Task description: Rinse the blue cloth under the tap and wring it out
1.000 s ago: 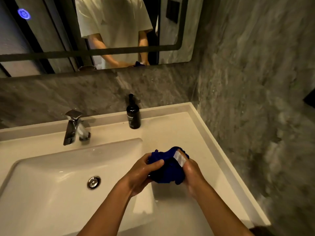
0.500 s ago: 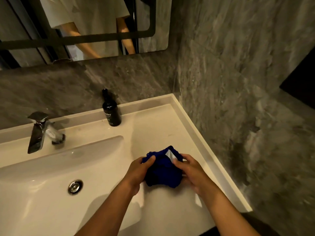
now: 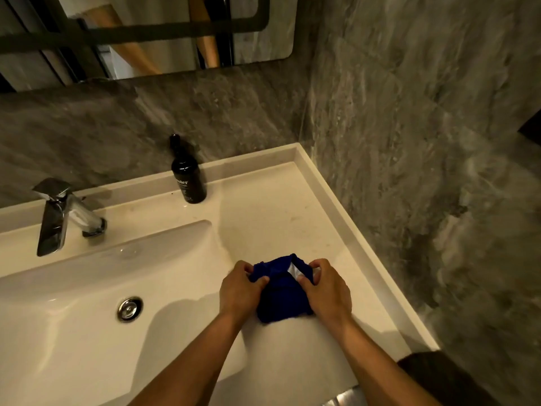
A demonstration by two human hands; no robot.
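Blue cloth [image 3: 281, 294] bunched into a compact wad, resting on the flat white counter [image 3: 263, 218] just right of the basin [image 3: 73, 332], near the counter's front edge. A small white tag [image 3: 293, 270] shows at the cloth's upper right. Left hand [image 3: 240, 291] grips the cloth's left side, fingers curled closed over the fabric, thumb pressed on top. Right hand [image 3: 326, 290] grips the right side the same way, fingers folded shut around the edge by the tag. Both hands sit well right of the chrome tap [image 3: 63, 215], which stands at the back rim of the basin; no water stream visible at the spout, though the lighting is dim. Drain plug [image 3: 129, 308] lies left of the cloth, inside the basin. Black bottle [image 3: 187, 174] stands upright behind the cloth, against the grey stone wall [image 3: 409, 142]. Mirror [image 3: 164, 33] above reflects forearms.
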